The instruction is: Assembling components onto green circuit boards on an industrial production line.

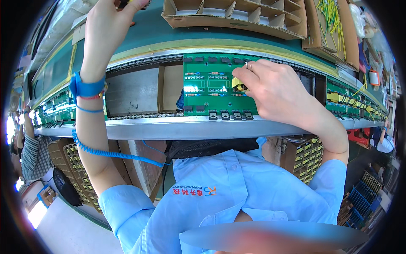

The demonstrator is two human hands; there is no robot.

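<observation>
Green worktop (150, 38) stretches beyond the circuit board (206, 86), whose edges rest on chain rails (144, 115), likely keeping it level. Right hand (272, 86) pinches a yellow component (237, 84) on the board; left hand (112, 19), beyond its upper left, has a cropped grip: cannot tell.

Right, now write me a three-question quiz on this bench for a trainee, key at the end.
1. Which stands beyond the middle green board: (a) a kettle, (b) a divided box, (c) a keyboard?
2. Which wrist wears the blue strap?
3. True or false: the right hand partly hides a yellow part.

Key: 1. b; 2. left; 3. true.
</observation>
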